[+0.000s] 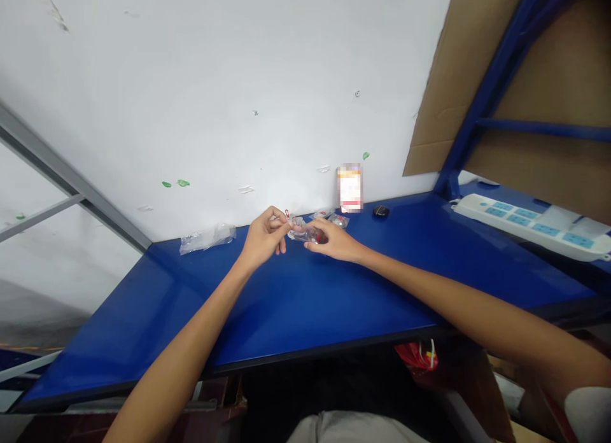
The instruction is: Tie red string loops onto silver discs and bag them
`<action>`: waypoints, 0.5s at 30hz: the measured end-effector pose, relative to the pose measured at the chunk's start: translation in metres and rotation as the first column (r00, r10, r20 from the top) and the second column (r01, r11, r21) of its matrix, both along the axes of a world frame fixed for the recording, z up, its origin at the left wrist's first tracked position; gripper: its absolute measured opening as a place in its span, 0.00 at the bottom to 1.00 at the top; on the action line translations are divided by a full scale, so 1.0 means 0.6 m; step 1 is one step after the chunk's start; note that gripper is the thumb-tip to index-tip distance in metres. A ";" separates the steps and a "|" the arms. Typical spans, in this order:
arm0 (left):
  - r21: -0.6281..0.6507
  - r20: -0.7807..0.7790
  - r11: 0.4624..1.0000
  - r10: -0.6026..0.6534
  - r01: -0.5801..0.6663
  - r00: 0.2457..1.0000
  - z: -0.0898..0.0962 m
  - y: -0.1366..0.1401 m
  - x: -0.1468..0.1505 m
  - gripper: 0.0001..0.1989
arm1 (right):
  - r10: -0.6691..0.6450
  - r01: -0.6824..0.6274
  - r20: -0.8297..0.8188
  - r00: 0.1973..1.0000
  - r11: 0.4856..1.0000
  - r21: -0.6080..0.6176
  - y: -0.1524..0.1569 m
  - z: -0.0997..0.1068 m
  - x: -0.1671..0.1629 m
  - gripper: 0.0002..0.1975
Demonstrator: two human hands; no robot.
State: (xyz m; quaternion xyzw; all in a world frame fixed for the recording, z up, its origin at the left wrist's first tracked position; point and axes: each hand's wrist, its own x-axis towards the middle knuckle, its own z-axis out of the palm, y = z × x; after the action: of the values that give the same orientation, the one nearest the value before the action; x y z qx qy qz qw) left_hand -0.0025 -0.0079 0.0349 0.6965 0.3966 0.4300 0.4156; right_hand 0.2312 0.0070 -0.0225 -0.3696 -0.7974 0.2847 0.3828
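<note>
Blue glossy tabletop (305,303) against white wall; no legible writing. Head view: left hand (261,238) and right hand (334,239), fingers pinched narrow, together hold small clear plastic packet with red bits (305,232) just above table's far edge. White power strip (534,225) far right.

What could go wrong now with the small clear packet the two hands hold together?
1. The left hand pinches only a thin red loop, so that grip may slip.
2. The clear packet under the right hand looks slick and might slide on the blue table.
3. Loose packets close behind could get knocked.
</note>
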 end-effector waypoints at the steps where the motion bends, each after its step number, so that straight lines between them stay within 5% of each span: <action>1: 0.025 0.027 0.999 0.038 -0.039 0.999 0.000 0.005 -0.003 0.19 | 0.012 -0.016 -0.045 0.999 0.996 -0.082 0.002 -0.001 -0.001 0.19; 4: 0.067 0.072 0.983 0.169 -0.174 0.983 -0.003 0.029 -0.026 0.16 | 0.043 -0.116 -0.217 0.975 0.935 -0.336 0.005 -0.007 -0.003 0.19; 7: 0.132 -0.003 0.934 0.336 -0.333 0.942 -0.017 0.065 -0.068 0.12 | 0.055 -0.197 -0.308 0.950 0.869 -0.454 0.007 -0.012 -0.004 0.22; 11: 0.209 -0.227 0.866 0.495 -0.455 0.839 -0.044 0.108 -0.129 0.08 | 0.080 -0.142 -0.162 0.984 0.898 -0.417 0.007 -0.015 0.001 0.30; 15: 0.203 -0.330 0.878 0.477 -0.433 0.814 -0.062 0.125 -0.151 0.10 | 0.108 -0.118 -0.047 0.993 0.942 -0.315 0.005 -0.016 0.002 0.25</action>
State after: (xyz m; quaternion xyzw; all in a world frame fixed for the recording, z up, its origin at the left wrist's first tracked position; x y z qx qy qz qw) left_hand -0.0931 0.0671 -0.0026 0.6729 0.5965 0.4004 0.1760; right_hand 0.2323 0.0101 -0.0323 -0.3758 -0.7554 0.4361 0.3130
